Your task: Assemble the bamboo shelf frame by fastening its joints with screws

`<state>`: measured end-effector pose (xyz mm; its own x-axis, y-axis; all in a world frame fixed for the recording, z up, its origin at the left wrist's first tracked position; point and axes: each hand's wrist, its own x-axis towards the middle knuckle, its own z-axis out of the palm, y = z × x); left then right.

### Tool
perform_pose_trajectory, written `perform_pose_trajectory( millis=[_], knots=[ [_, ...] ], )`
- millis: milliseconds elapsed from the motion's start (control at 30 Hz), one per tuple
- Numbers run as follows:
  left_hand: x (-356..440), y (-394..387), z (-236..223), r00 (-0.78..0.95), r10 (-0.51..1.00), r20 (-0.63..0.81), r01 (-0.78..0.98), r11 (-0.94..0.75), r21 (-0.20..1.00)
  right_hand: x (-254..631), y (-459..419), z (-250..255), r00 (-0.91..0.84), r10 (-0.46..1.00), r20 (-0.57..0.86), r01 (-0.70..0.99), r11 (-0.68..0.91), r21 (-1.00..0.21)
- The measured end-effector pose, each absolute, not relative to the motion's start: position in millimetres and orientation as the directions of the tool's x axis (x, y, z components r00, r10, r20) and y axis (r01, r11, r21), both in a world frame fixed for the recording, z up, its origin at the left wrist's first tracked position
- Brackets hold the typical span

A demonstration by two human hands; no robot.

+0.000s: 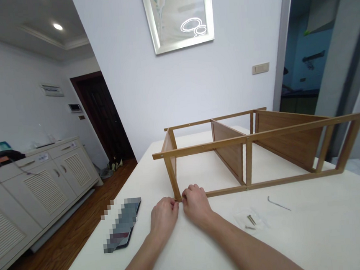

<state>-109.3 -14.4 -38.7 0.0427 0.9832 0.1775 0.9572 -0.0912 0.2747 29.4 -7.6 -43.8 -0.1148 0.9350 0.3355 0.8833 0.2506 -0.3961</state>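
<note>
A wooden shelf frame (249, 162) lies on its side on the white table (320, 227), with slatless panels set between its long rails. At its near left lower corner, my left hand (164, 215) is closed, thumb and fingers pinched against the rail's end; whatever sits between them is hidden. Just beside it, my right hand (196, 203) curls round the lower rail near the same corner. To the right of my right forearm, several screws (252, 220) rest on a clear plastic bag (260, 218). A bent hex key (279, 204) lies farther right.
A dark flat object (125, 226), partly pixelated, lies left of my left hand near the table's left edge. Behind the table rises a white wall (225, 80) with a framed picture (210, 10). A white cabinet (45, 184) stands at the far left.
</note>
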Motion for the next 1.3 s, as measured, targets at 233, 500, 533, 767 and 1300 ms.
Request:
perform_pose_trajectory(
  millis=[233, 500, 533, 767, 1300],
  knots=[
    [-107, -20, -41, 0.112, 0.973, 0.203, 0.977, -0.145, 0.157, 30, -8, -43, -0.111, 0.936, 0.334, 0.880, 0.249, -0.404],
    [-113, -12, -44, 0.021, 0.980, 0.197, 0.933, -0.090, 0.349, 30, -9, -42, -0.119, 0.940, 0.320, 0.879, 0.250, -0.407],
    [-114, -10, -45, -0.001, 0.984, 0.176, 0.917, -0.070, 0.393, 30, -9, -42, -0.121, 0.940, 0.318, 0.879, 0.251, -0.406],
    [-118, 0, -47, -0.061, 0.992, 0.110, 0.872, -0.001, 0.489, 30, -8, -42, -0.126, 0.942, 0.312, 0.881, 0.251, -0.401],
    [-109, -13, -42, 0.016, 0.984, 0.176, 0.954, -0.068, 0.293, 30, -7, -44, -0.125, 0.934, 0.335, 0.886, 0.257, -0.387]
  ],
)
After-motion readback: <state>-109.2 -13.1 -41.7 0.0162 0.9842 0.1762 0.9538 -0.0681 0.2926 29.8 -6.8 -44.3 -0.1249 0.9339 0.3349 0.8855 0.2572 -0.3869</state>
